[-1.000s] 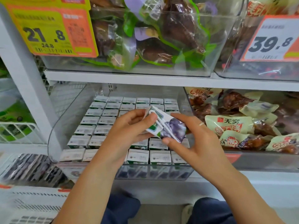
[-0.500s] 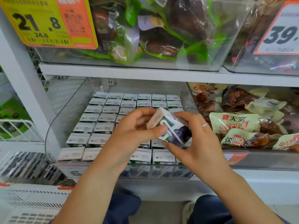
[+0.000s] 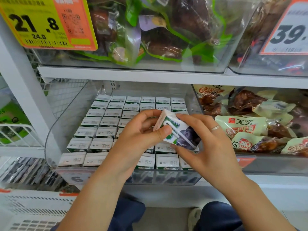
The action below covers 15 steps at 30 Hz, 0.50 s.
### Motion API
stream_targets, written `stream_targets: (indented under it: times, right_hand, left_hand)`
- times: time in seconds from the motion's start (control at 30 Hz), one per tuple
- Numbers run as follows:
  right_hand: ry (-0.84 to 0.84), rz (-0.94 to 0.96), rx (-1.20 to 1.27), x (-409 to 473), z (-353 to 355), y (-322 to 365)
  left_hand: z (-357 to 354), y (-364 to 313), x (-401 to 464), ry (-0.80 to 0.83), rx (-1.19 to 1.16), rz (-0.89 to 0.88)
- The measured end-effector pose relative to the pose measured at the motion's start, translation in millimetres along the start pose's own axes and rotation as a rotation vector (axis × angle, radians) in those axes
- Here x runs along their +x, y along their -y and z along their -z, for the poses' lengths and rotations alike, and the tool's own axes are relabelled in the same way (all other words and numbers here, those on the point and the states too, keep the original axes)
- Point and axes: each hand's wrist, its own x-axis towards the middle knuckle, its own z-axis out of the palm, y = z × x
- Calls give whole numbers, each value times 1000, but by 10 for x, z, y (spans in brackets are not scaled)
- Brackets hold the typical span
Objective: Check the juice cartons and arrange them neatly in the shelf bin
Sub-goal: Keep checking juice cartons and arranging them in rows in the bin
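A small juice carton [image 3: 179,130], white and green with a blueberry picture and a wrapped straw on its side, is tilted above the clear shelf bin [image 3: 55,135]. My left hand [image 3: 138,139] grips its left end with the thumb on the straw. My right hand [image 3: 205,147] holds its right end and underside; a ring is on one finger. Beneath them, several rows of like cartons [image 3: 106,120] stand upright and packed in the bin, tops up. My hands hide the middle cartons.
A bin of snack packets [image 3: 246,129] sits to the right. The shelf above [image 3: 150,75] holds bagged food behind price tags [image 3: 41,24]. A white wire basket [image 3: 15,134] is at the left and a white crate [image 3: 33,210] below. My knees show at the bottom.
The carton has been turned between my hands, so its end and straw side face up more. Both hands stay on it above the bin. The view has dropped slightly.
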Motion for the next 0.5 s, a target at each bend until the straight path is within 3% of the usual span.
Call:
stream_targets:
  times: [0.2,0.37,0.5]
  right_hand:
    - [32,-35,47,16,21,26]
    - [47,-239,224,-7,44,49]
    - [75,-260,243,-31,62,46]
  left_hand:
    - [-6,-11,-5,24,-14,-6]
    - [17,-40,1,144,156,-74]
    - [15,-35,3,127,211,-112]
